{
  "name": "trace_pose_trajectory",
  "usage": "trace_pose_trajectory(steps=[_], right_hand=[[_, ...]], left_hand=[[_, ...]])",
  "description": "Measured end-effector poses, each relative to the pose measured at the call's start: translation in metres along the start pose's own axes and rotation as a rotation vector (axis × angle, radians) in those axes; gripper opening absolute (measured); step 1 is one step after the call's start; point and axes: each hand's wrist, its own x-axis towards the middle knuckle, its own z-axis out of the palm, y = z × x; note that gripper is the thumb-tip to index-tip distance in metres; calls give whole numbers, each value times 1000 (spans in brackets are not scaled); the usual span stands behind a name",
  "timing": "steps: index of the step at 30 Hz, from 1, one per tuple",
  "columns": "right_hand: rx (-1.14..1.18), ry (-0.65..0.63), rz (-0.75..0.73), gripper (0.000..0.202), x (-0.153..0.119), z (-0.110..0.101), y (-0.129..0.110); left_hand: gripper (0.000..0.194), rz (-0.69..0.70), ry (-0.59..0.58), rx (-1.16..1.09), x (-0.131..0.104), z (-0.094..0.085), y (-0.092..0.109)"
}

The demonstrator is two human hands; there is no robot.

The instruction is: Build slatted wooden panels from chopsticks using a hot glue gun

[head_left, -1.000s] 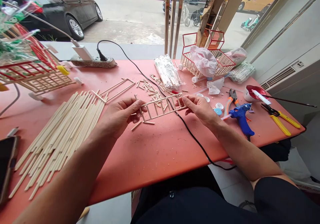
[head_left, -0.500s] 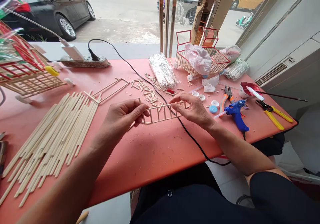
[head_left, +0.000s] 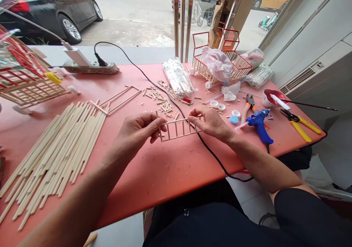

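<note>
Between my two hands is a small ladder-like frame of thin wooden sticks (head_left: 176,137), held above the table. My left hand (head_left: 144,126) pinches its left end, where an upright stick sticks up past the long rails. At the other end, my right hand (head_left: 209,122) grips the top rail between thumb and fingers and partly hides that end. Several short rungs show between the rails. Behind the frame lie many short cut stick pieces (head_left: 165,105). An open rectangle of sticks (head_left: 125,105) lies beyond my left hand.
Long wooden sticks (head_left: 55,155) are spread at the left of the pink table (head_left: 132,184). A blue glue gun (head_left: 260,126), orange-handled pliers (head_left: 247,109) and yellow-handled pliers (head_left: 299,126) lie right. A black cable (head_left: 211,153) crosses behind the frame. Stick carts (head_left: 232,65) stand behind.
The frame has come slightly lower and tilted so that more of its rungs face me. Both hands keep their hold. The view has shifted a little.
</note>
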Motion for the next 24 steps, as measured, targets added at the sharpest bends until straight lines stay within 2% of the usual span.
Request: trace_pose_trajectory(steps=[9, 13, 15, 21, 24], right_hand=[[9, 39, -146, 26, 0, -6, -6], [79, 42, -52, 37, -1, -8, -8], [111, 88, 9, 39, 0, -8, -8], [245, 214, 139, 62, 5, -11, 3], [303, 251, 157, 62, 8, -14, 6]], left_hand=[[26, 2, 27, -39, 0, 0, 7], [26, -5, 27, -41, 1, -2, 5], [26, -5, 40, -31, 2, -3, 3], [14, 189, 227, -11, 3, -7, -1], [14, 167, 246, -95, 6, -9, -4]])
